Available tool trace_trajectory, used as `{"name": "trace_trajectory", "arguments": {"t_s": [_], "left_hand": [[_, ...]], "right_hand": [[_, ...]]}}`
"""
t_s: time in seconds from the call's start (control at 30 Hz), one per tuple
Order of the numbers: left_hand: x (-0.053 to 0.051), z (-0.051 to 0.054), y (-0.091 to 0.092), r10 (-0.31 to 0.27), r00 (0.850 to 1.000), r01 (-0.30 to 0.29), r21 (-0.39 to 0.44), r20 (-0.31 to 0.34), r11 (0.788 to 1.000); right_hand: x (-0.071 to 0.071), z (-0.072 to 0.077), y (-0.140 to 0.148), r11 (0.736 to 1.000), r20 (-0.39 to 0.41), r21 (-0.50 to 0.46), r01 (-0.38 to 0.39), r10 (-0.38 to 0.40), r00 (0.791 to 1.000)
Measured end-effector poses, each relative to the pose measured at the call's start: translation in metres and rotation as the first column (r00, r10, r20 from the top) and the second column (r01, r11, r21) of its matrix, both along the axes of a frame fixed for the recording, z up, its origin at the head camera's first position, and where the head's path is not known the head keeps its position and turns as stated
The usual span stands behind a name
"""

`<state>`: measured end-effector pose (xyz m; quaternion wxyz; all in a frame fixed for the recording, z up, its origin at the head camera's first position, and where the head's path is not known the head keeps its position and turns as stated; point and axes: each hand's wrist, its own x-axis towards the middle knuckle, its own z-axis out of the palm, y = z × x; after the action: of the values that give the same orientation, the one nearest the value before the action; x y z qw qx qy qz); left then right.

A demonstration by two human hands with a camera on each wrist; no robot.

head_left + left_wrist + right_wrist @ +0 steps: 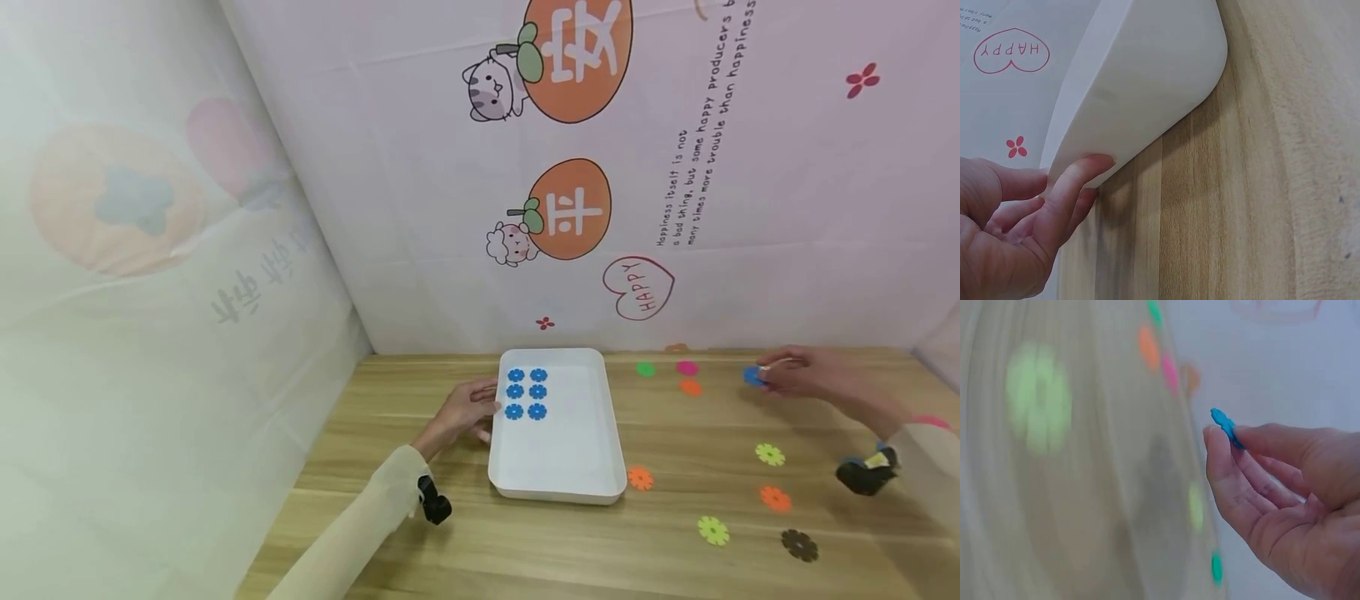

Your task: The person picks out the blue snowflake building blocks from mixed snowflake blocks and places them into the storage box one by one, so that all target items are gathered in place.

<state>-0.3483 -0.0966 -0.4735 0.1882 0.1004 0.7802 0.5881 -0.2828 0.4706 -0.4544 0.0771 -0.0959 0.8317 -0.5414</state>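
A white tray [577,450] lies on the wooden table, with several blue flower-shaped discs [537,412] in two columns at its upper left. At the tray's left side, my left hand [468,407] holds its wall; in the left wrist view, the thumb is at the rim and the other fingers [1088,167] lie against the outer wall. Over the right part of the table, my right hand [798,372] pinches a blue flower-shaped disc [1225,427] between thumb and fingertips. The right wrist view shows that disc nearly edge-on, raised off the table.
Right of the tray lie loose flower discs: green [646,369], pink [687,367], orange [640,477], yellow [712,530] and dark brown [799,545]. A printed cloth [420,275] hangs behind the table, and another one [150,350] at the left.
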Motion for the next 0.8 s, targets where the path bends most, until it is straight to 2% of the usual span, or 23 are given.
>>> {"name": "trace_trajectory", "arguments": {"t_s": [0.1,0.23,0.37,0.47,0.63,0.8], "left_hand": [[0.0,0.0,-0.001,0.004,1.0,-0.004,0.002,0.009,1.0],[0.001,0.0,-0.002,0.011,1.0,-0.011,0.004,0.016,1.0],[0.002,0.002,-0.002,0.003,1.0,-0.003,0.012,0.02,1.0],[0.002,0.003,-0.002,0.003,1.0,-0.003,0.01,0.026,1.0],[0.001,0.005,-0.002,0.011,0.999,-0.01,-0.007,0.044,1.0],[0.003,0.007,0.001,0.017,0.999,-0.016,-0.026,0.038,1.0]], "right_hand": [[-0.009,0.01,-0.036,0.999,0.054,-0.055,0.0,0.003,0.999],[-0.02,0.024,-0.091,0.998,0.14,-0.068,-0.013,0.022,0.99],[-0.03,0.034,-0.146,0.994,0.167,-0.098,-0.049,0.064,0.984],[-0.038,0.043,-0.185,0.992,0.178,-0.086,-0.095,0.109,0.978],[-0.051,0.05,-0.244,0.985,0.261,-0.058,-0.165,0.174,0.949],[-0.06,0.044,-0.292,0.985,0.357,-0.035,-0.169,0.17,0.919]]}}
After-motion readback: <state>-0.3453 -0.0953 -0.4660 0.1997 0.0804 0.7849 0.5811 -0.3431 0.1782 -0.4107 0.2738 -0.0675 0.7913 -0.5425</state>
